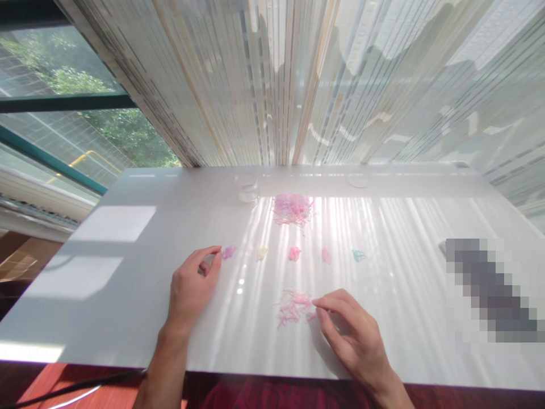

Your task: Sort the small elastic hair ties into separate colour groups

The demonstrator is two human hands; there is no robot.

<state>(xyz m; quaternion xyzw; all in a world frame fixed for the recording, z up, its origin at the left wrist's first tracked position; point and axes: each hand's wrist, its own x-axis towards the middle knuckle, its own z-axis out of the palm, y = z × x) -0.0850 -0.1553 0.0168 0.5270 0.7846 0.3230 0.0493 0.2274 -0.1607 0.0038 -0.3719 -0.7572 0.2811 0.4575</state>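
My left hand (193,284) is pinched, thumb and forefinger together, at the edge of a small purple heap of rubber bands (229,251). Whatever lies between those fingertips is too small to make out. At the right edge of a loose pile of mixed pink and yellowish rubber bands (293,308), my right hand (351,329) has its thumb and forefinger closed close together. I cannot make out what they hold. In line with the purple heap lie a yellow heap (262,253), a red-pink heap (294,253), a pale pink heap (326,255) and a teal heap (359,255).
Farther back on the white table (140,318) is a larger mixed pile of bands (293,209). A clear round jar (248,188) stands left of it, and a clear lid (357,180) lies to the right. A blurred-out dark object (489,289) is at the right. Striped curtains (276,85) hang behind.
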